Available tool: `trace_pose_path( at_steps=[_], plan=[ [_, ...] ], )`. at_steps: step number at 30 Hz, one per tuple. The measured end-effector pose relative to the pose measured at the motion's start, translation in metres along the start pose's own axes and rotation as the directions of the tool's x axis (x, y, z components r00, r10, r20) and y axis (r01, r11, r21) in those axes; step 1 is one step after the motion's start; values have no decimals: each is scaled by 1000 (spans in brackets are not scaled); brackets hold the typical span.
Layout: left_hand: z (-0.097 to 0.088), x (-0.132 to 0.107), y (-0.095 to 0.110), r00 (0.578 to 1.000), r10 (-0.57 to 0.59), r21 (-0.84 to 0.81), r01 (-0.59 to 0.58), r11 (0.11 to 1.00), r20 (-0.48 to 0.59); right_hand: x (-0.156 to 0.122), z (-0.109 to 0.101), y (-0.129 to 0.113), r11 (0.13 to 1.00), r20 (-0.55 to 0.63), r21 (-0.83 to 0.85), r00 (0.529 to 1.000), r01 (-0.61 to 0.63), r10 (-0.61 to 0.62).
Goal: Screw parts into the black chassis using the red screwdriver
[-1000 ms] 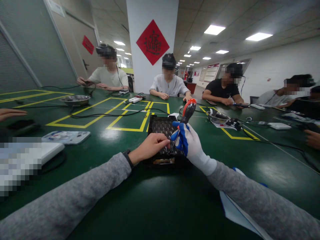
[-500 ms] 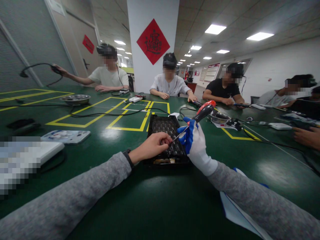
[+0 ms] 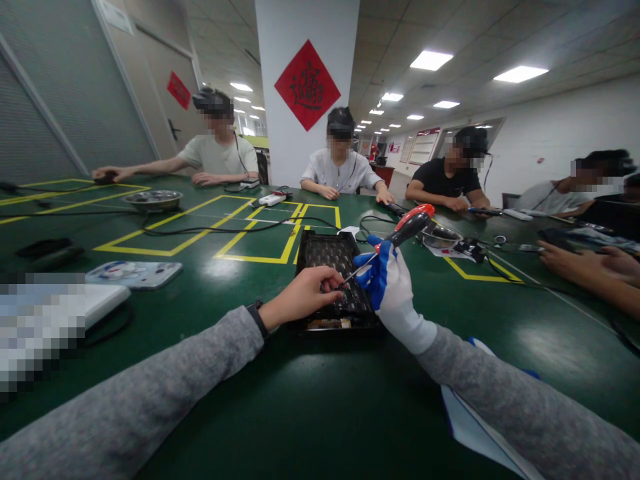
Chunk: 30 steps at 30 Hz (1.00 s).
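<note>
My right hand, in a white glove with blue-coated fingers, grips a screwdriver with a red and black handle. Its thin metal shaft slants down to the left, and the tip ends at the fingers of my left hand. That hand is bare, with thumb and fingers pinched together by the tip; what lies between them, if anything, is too small to make out. Both hands are over an open black plastic casing on the green table, with a dark, patterned inside and brownish parts along its near edge.
A phone-like white slab and a partly blurred white object lie left. Metal bowls and black cables stand farther off. A blue-white cloth item is under my right forearm. Several people sit around the table.
My hands and the screwdriver hold nearly the same place. At the far left, a person's hand has lowered a dark cabled object to the table. At right, another person's hands have come further into view.
</note>
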State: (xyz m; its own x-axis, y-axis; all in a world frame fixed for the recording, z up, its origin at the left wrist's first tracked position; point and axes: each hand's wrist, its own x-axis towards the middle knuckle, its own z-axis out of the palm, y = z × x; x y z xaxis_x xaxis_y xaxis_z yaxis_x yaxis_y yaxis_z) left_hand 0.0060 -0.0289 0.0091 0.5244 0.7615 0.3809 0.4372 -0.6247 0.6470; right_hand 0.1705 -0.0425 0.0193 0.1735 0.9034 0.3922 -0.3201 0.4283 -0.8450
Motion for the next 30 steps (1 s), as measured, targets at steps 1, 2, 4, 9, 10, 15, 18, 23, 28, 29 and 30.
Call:
trace_pose_path(
  at_steps=[1,2,4,9,10,15,18,23,28,29,30],
  plan=[
    [0,0,0,1000,-2,-9,2,1000,2,0,0,0,1000,3,-1,1000,3,-3],
    [0,0,0,1000,-5,-17,5,1000,5,0,0,0,1000,8,-2,1000,6,-6],
    [0,0,0,1000,-7,-29,7,1000,11,0,0,0,1000,17,1,1000,10,-10],
    [0,-1,0,999,-19,-54,20,998,27,-1,0,-1,1000,45,14,999,2,-2],
    [0,-1,0,999,-22,-54,24,998,30,-1,0,-1,1000,52,11,999,1,-2],
    [1,-2,1,999,-33,-26,34,999,36,-1,2,-1,999,111,-28,994,-22,25],
    [1,-2,1,999,-28,9,28,1000,36,-2,4,-2,998,162,-64,986,-17,27],
    [1,-3,2,999,3,67,-5,998,37,-6,6,-6,994,199,-112,980,12,10],
    [1,-3,4,1000,1,124,-4,992,23,-8,6,-6,994,205,-106,978,-3,25],
    [0,-2,4,1000,-2,133,-1,991,22,-8,6,-6,995,208,-101,978,-7,28],
    [0,-2,4,1000,-2,139,-1,990,23,-8,6,-6,995,211,-95,977,-9,29]
  ],
)
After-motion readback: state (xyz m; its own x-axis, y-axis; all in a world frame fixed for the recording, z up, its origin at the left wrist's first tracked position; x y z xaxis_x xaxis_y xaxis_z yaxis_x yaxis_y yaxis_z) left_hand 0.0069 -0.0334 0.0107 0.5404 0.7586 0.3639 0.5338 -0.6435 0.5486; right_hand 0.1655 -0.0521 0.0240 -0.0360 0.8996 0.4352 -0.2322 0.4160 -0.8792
